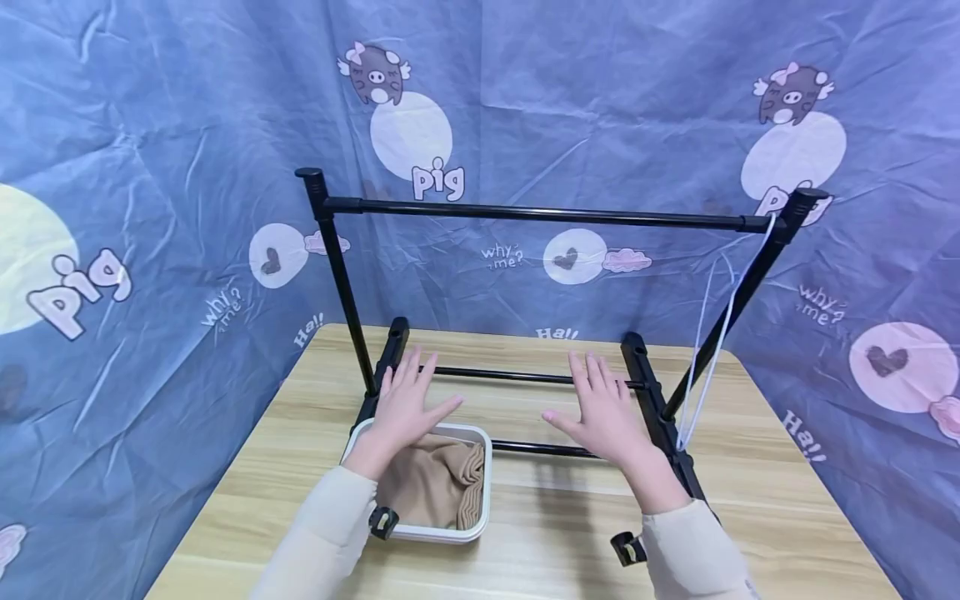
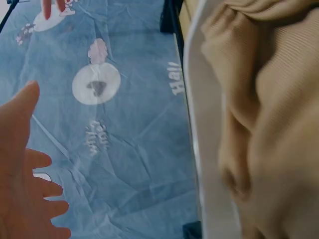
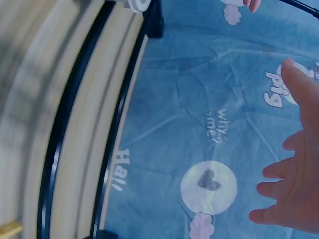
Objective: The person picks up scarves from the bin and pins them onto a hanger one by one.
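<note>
Both hands are raised with fingers spread and nothing in them. In the head view my left hand (image 1: 405, 407) hovers over the far left part of a white bin (image 1: 486, 492). Folded brown ribbed cloth (image 1: 427, 479) lies inside that bin, and the left forearm hides part of it. My right hand (image 1: 603, 412) is held out in front of the right foot of a black rack (image 1: 525, 213). The left wrist view shows the cloth (image 2: 284, 114) close up beside the bin's wall (image 2: 207, 149). In the right wrist view the hand (image 3: 294, 184) shows against the blue backdrop.
A white cord (image 1: 708, 367) hangs in a loop from the rack's right upright (image 1: 757, 279). Two low crossbars (image 1: 517, 377) join the rack's feet. All of it stands on a wooden table (image 1: 525, 508), with a printed blue curtain (image 1: 600, 150) behind and at the sides.
</note>
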`<move>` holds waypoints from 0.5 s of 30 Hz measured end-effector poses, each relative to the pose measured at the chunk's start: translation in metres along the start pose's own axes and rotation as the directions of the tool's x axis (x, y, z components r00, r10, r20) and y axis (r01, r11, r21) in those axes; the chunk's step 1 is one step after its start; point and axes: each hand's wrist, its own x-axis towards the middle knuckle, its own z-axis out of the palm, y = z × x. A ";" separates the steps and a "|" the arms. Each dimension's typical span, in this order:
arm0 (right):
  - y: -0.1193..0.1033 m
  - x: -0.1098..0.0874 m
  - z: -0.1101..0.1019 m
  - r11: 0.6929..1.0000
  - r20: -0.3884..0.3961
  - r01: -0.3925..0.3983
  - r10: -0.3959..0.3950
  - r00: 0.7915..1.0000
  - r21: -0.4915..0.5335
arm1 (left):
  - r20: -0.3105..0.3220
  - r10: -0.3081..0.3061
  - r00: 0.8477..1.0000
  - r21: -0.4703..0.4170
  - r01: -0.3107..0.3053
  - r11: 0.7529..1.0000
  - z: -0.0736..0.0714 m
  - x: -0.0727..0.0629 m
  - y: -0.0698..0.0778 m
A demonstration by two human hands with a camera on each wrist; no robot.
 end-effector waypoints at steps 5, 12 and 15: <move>-0.006 -0.004 0.012 0.998 -0.016 0.024 -0.023 1.000 0.062 | -0.006 -0.011 1.000 -0.086 0.011 0.996 0.006 -0.007 -0.010; -0.016 -0.013 0.037 0.990 -0.035 0.058 -0.054 0.998 0.126 | -0.002 -0.027 1.000 -0.146 0.027 0.989 0.011 -0.017 -0.019; -0.021 -0.017 0.047 0.987 -0.045 0.075 -0.070 0.997 0.139 | 0.015 -0.034 0.999 -0.149 0.036 0.988 0.015 -0.023 -0.023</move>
